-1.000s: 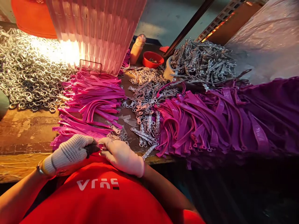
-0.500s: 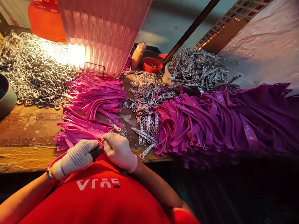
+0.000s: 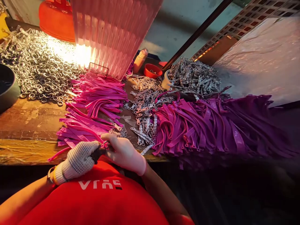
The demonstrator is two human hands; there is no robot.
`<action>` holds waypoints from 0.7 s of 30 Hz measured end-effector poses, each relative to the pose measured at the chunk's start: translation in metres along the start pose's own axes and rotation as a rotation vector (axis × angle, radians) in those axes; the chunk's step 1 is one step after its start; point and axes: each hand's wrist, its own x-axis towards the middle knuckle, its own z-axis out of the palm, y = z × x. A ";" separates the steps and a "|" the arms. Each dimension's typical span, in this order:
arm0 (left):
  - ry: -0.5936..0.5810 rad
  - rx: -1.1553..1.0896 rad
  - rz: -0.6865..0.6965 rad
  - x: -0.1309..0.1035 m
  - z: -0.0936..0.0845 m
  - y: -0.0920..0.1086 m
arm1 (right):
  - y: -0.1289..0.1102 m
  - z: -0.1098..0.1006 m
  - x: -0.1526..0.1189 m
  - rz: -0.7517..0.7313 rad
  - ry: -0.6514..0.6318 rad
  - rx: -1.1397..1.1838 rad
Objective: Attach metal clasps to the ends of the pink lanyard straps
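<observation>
My left hand (image 3: 81, 159), in a white dotted glove, is closed around a dark, rough-looking piece (image 3: 97, 153) whose kind I cannot make out. Right beside it, my right hand (image 3: 124, 153), in a plain white glove, pinches at a small metal ring (image 3: 106, 143). A magenta strap (image 3: 92, 132) runs up to this ring from the left; its join with the ring is partly hidden by the fingers. Both hands meet at the table's front edge, just before a pile of magenta straps (image 3: 86, 125). Metal links (image 3: 142, 134) lie right of the hands.
Loose metal rings (image 3: 47, 78) are heaped at the left beside a dark bowl (image 3: 9, 87). Purple straps (image 3: 201, 125) spread along the right. Behind stand a ribbed translucent sheet (image 3: 110, 37), a bottle (image 3: 140, 61), a red bowl (image 3: 152, 71) and a tub heaped with metal chains (image 3: 194, 76).
The view has shifted slightly. My hands have tilted a little, and the ring between them shows more plainly. The strap now arches above my left hand. Both hands stay closed.
</observation>
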 end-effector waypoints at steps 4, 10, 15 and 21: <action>0.044 0.105 0.056 -0.005 -0.001 0.007 | -0.005 0.004 0.002 -0.002 -0.079 -0.188; -0.022 0.189 0.032 -0.009 0.000 0.015 | -0.013 0.007 -0.001 -0.107 -0.213 -0.481; -0.289 0.109 -0.005 0.008 -0.017 0.017 | -0.009 -0.015 0.004 -0.152 -0.329 -0.334; -0.369 -0.089 -0.053 0.029 -0.110 -0.023 | 0.009 -0.012 0.011 -0.042 -0.167 0.044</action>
